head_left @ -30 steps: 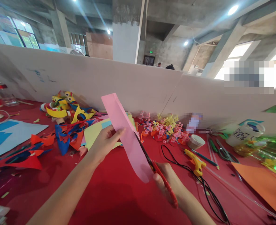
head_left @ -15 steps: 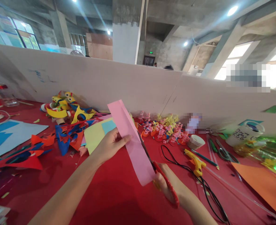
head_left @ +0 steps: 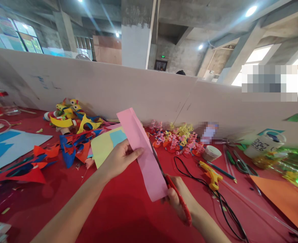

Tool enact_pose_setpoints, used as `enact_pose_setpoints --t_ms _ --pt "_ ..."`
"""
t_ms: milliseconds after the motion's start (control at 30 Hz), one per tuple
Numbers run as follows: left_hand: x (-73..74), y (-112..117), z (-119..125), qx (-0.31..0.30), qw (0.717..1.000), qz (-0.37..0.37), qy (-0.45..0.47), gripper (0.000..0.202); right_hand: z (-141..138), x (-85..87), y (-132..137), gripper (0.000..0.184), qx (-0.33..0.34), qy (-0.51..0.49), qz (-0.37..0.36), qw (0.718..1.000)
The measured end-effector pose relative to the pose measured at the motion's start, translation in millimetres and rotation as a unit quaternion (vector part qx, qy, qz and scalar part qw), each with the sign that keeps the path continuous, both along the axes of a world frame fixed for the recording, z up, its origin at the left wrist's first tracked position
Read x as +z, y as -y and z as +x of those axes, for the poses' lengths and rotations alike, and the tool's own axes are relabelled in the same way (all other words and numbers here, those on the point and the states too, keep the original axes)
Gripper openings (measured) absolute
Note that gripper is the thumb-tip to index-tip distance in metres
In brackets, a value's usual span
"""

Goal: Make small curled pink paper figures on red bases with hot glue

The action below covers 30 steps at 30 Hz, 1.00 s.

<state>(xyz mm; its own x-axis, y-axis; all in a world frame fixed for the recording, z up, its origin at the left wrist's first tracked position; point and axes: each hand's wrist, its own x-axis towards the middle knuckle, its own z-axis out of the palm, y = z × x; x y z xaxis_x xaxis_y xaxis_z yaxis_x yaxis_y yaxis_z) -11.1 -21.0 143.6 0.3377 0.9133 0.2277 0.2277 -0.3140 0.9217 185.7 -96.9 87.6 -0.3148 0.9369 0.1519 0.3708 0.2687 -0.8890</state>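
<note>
Pinched between the thumb and fingers of my left hand (head_left: 125,153) is a long strip of pink paper (head_left: 151,172), tilted with its top leaning left. My right hand (head_left: 180,195) is closed on the red handles of a pair of scissors (head_left: 179,199). The dark blades lie along the right edge of the paper, pointing up and away; part of the lower blade is hidden behind it. Behind my left hand are yellow paper (head_left: 100,148) and a light blue piece (head_left: 117,135). Past the blades sits a cluster of small pink and yellow curled paper pieces (head_left: 174,138).
A yellow glue gun (head_left: 212,175) with a black cable lies right of my right hand. Farther right are a white paper cup (head_left: 212,153), green-handled scissors (head_left: 242,165) and orange paper (head_left: 286,199). Red and blue paper cutouts (head_left: 73,148) lie left. A low white partition (head_left: 108,87) bounds the back.
My right hand and the scissor handles have shifted very slightly, and the handles look closer together. The pink paper has barely moved in my left hand.
</note>
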Motion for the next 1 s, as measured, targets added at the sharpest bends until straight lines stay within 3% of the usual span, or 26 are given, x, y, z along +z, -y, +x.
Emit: enact_pose_setpoints --t_ms 400,633,800,1000 --pt "-0.5 -2 -4 -0.014 1.0 -0.003 0.002 0.029 2 -0.5 0 0.074 -0.021 0.041 0.035 0.998" --pt "0.0 -3 -3 -0.018 0.999 -0.002 0.035 0.028 3 -5.7 -1 0.07 -0.024 0.005 0.008 1.0" --pt "3.2 -4 -3 0.02 0.995 -0.011 0.095 0.026 5 -0.1 0 0.069 0.002 0.025 0.018 1.0" --pt "-0.1 -4 -2 0.014 0.998 -0.006 0.056 0.027 3 6.0 1 0.065 0.049 0.018 0.048 0.998"
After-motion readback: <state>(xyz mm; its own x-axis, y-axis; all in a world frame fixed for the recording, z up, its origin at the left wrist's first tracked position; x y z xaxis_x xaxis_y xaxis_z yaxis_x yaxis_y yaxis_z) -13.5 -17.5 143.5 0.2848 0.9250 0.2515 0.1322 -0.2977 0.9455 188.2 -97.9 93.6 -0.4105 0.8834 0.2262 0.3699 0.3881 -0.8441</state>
